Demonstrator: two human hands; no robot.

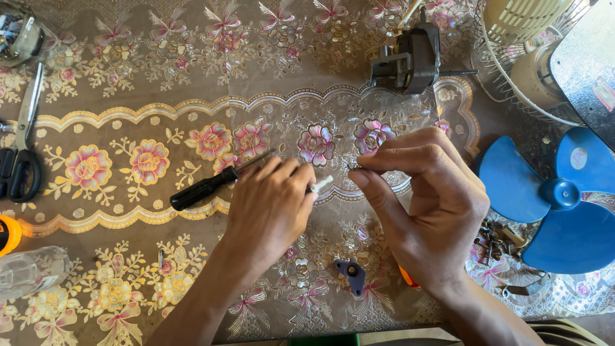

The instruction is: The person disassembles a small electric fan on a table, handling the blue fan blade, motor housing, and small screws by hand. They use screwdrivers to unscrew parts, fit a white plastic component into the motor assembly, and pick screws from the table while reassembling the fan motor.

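My left hand (269,205) is closed around a small white plastic piece (321,184) whose end pokes out past my fingers. My right hand (423,198) pinches a tiny dark screw-like part (354,166) between thumb and forefinger, a few centimetres from the white piece. Both hands hover over a floral tablecloth (128,115). A black-handled screwdriver (208,186) lies on the cloth just left of my left hand, its shaft running under my fingers.
A dark motor part (410,57) lies at the top centre. A blue fan blade (557,198) and a fan grille (532,57) sit at the right, with loose screws (493,240) beside them. Scissors (22,147) lie at the left. A small blue-grey bracket (352,275) rests below my hands.
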